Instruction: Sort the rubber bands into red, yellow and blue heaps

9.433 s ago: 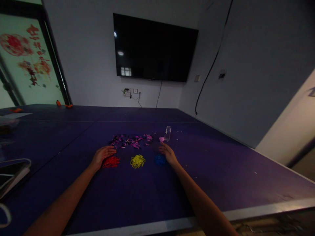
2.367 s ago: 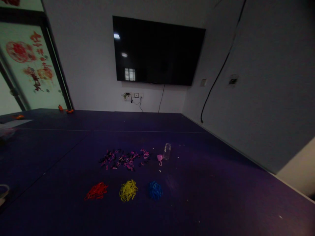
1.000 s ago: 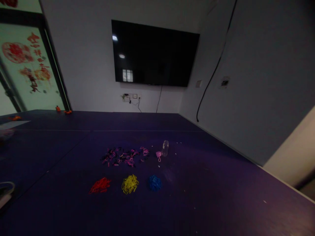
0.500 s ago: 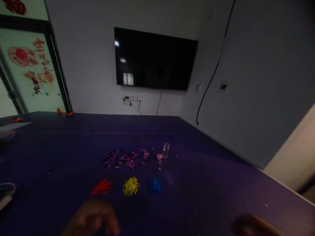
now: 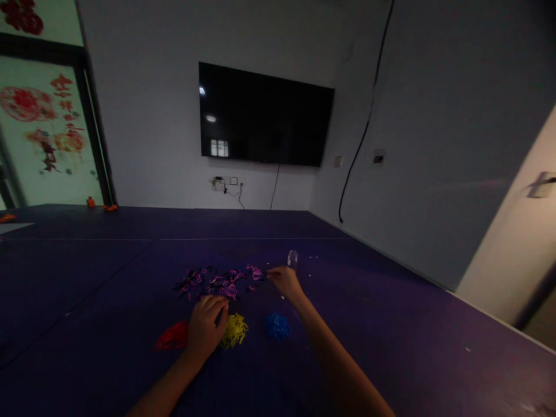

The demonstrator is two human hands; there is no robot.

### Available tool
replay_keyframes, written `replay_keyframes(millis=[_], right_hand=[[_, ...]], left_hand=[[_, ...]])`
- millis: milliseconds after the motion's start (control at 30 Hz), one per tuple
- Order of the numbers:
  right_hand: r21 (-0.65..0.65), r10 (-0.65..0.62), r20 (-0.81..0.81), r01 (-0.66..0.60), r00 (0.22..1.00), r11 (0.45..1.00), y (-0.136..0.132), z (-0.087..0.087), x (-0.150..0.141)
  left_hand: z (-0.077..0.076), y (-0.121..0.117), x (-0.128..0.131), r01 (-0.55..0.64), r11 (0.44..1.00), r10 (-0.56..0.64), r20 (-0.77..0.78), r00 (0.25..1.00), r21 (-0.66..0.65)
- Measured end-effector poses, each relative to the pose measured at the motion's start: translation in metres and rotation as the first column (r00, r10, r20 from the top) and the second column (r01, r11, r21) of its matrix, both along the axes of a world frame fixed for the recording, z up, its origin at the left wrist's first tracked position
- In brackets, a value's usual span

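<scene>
Small rubber bands, pink and black mixed (image 5: 226, 286), lie scattered in a loose spread on the dark purple surface. My right hand (image 5: 283, 280) reaches to the right end of this spread with its fingers pinched together; whatever is between them is too small to make out. At the near edge of the spread, my left hand (image 5: 206, 321) is curled, thumb and forefinger tips meeting, contents hidden. It lies between a red heap of rubber bands (image 5: 172, 336) and a yellow heap (image 5: 235, 330), partly covering both. A blue heap (image 5: 277, 326) sits below my right hand.
Just behind my right hand stands a clear bottle (image 5: 292, 259), its lower part covered. White specks dot the purple surface (image 5: 369, 324). A wall-mounted television (image 5: 264, 116), a hanging black cable (image 5: 362, 136) and small orange objects (image 5: 110, 208) are farther back.
Both hands have come forward from the bottom edge to the pink and black bands. The pink piece by the bottle is now hidden behind my right hand. The view has shifted slightly.
</scene>
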State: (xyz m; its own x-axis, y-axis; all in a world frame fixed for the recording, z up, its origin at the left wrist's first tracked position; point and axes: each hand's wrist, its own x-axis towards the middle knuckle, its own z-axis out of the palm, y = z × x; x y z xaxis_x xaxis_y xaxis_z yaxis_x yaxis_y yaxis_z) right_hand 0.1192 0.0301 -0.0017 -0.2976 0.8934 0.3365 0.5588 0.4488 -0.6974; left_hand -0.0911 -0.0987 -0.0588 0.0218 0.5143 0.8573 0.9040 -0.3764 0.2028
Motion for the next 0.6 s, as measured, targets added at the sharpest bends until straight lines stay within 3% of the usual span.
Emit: replay_keyframes(millis=[133,300,467,600], right_hand=[[0.059,0.012,0.193,-0.024,0.981,0.998,0.026,-0.011,-0.017],[0.091,0.001,0.382,-0.039,0.924,0.995,0.046,-0.033,-0.027],[0.078,0.03,0.487,-0.077,0.873,0.994,0.051,-0.048,-0.031],[0.109,-0.002,0.565,-0.072,0.825,0.991,0.047,-0.048,-0.032]], left_hand=[[-0.008,-0.004,0.005,0.05,0.999,-0.052,-0.083,0.995,-0.021],[-0.009,-0.001,0.013,0.075,0.993,-0.082,-0.077,0.994,-0.091],[-0.01,0.003,0.014,0.122,0.983,-0.127,-0.034,0.991,-0.14],[-0.006,0.0,0.017,0.165,0.97,-0.172,-0.026,0.985,-0.176]])
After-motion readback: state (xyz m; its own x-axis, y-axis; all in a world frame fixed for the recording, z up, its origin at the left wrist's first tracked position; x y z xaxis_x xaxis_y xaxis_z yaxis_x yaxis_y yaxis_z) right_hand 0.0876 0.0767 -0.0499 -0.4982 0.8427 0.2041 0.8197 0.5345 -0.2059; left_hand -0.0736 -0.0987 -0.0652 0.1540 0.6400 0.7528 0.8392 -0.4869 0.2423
